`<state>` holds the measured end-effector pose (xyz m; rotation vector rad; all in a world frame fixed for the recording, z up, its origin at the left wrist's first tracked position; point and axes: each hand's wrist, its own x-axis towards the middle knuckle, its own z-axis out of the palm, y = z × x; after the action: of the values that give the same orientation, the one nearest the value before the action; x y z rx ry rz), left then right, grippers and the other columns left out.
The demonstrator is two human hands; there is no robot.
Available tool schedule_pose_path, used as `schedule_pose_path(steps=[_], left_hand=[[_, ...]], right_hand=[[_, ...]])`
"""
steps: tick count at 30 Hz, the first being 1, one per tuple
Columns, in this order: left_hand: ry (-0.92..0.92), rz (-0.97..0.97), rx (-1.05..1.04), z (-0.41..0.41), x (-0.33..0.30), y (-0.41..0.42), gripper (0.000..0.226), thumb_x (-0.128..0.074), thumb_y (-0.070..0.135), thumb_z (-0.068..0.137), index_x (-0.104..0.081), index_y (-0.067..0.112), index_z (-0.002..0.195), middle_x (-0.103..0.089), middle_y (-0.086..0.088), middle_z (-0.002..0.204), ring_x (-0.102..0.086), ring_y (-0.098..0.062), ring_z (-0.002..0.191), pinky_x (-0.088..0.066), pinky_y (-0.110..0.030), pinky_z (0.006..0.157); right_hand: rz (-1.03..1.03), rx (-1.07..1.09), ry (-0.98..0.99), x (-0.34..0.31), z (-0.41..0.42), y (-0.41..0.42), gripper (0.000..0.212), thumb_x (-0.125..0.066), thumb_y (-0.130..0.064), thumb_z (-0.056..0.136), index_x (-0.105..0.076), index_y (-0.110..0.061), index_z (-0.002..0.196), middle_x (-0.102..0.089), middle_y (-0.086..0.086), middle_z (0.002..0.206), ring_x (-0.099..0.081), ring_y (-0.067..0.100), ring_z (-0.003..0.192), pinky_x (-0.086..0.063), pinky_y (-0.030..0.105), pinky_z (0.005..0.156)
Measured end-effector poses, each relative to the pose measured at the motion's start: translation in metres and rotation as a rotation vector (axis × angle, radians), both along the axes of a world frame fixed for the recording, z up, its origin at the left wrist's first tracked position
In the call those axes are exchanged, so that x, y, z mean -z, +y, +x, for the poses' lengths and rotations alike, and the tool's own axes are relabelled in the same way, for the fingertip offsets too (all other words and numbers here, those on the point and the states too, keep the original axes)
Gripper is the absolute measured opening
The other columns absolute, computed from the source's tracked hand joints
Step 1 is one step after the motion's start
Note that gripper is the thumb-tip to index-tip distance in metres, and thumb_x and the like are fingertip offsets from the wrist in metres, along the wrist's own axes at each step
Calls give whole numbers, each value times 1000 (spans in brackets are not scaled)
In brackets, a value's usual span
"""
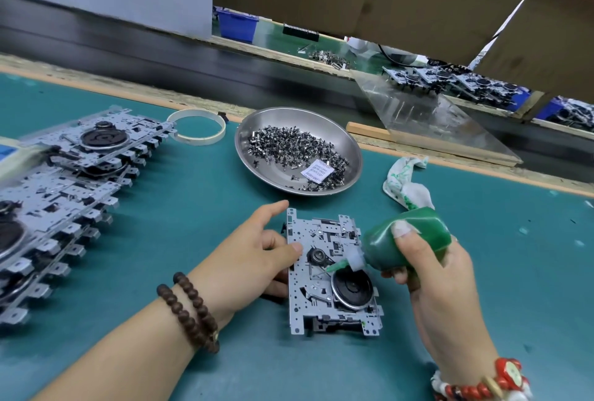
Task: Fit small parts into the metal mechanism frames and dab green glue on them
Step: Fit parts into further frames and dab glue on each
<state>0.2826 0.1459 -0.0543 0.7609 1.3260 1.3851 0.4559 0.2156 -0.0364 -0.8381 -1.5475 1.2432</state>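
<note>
Head view: the right hand (440, 275) grips a soft green bottle (408, 241), its nozzle tip on the perforated metal frame (334, 275) lying flat on the teal mat (193, 223). The left hand (254, 259) steadies the frame's edge, thumb pressing, fingers spread. Tiny dark parts (295, 148) heap in a round steel dish (350, 156).

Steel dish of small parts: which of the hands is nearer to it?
Left. The left hand lies just below the steel dish, resting on the metal frame. The right hand sits lower and rightward, gripping the green glue bottle.
</note>
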Motion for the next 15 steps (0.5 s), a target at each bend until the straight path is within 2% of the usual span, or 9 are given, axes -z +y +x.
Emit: schedule_pose_path(steps=[3,6,11,15], left_hand=[[6,1,4,-1,2,1,54,-56,5,88,-38,30,133,-47,-10,74,-52,-15,61,-51,-23,51],[-1,1,4,-1,2,1,54,-56,4,88,-39,30,133,-47,-8,71,-53,-13,58,-50,-23,51],[-8,5,0,-1,3,1,54,-56,4,88,-39,30,132,-47,-6,69,-53,-12,57,-50,-22,50],[-11,6,-7,-1,3,1,54,-56,2,88,-40,28,132,-46,-4,64,-52,-10,52,-49,-21,49]], right_hand=[[2,1,-14,0,-1,-1,22,-64,-45,66,-66,-24,69,-57,-4,59,-45,3,47,-40,14,46],[-4,0,-22,-1,0,-1,10,-66,-35,72,-67,-26,71,-58,-5,59,-45,4,46,-41,14,46],[13,32,-45,0,-2,-1,15,-61,-28,73,-61,-13,73,-60,-4,59,-47,4,45,-42,14,45],[1,49,-47,-1,-3,-1,16,-61,-29,72,-61,-13,74,-61,-6,60,-47,4,45,-41,14,44]])
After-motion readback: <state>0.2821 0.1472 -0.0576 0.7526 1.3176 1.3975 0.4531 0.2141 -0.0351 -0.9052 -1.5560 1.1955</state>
